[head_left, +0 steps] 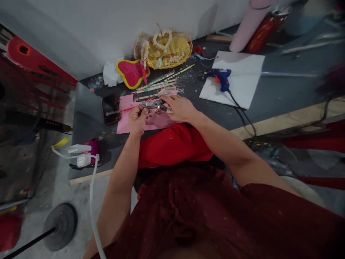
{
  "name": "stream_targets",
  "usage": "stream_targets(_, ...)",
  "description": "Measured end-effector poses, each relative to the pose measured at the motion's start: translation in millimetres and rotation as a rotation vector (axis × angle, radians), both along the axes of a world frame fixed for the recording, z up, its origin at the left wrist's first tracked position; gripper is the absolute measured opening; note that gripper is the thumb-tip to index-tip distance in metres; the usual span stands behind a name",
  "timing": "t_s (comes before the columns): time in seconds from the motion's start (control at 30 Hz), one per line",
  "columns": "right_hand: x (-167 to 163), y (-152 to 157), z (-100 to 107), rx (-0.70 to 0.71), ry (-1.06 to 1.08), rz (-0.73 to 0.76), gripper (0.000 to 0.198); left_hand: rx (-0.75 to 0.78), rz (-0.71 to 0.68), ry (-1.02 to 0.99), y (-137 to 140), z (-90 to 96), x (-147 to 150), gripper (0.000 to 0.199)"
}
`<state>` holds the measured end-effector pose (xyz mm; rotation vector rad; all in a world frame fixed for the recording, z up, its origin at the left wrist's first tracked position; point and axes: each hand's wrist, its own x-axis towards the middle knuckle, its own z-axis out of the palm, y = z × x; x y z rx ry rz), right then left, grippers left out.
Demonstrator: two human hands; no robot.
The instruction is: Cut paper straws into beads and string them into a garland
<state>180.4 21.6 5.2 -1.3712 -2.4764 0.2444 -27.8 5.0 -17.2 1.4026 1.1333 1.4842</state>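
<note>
Head cam, pruners [154,104], handles [165,108] in R fingers [170,101]

A table [87,111] bears paper [156,123], a phone [110,104], a basket [178,44].

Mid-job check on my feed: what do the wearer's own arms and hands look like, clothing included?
The left hand and right hand are ungloved, with no watch or bracelet visible; rings are too small to tell. Both forearms are bare. The dark red top has scattered pale specks, its right sleeve short.
</note>
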Motion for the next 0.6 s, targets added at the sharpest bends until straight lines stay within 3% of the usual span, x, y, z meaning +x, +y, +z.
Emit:
stream_targets(0.2,-2.9,-4.4,5.3,-0.037,-0.012,-0.035,0.051,-0.012,-0.007,-0.022,-0.2,-0.2,-0.5,0.026)
stream_targets(0.6,-5.5,-5.8,5.8,-0.02,0.002,-0.069,0.056,0.019,0.014,-0.101,0.7,3.8,1.8,0.02)
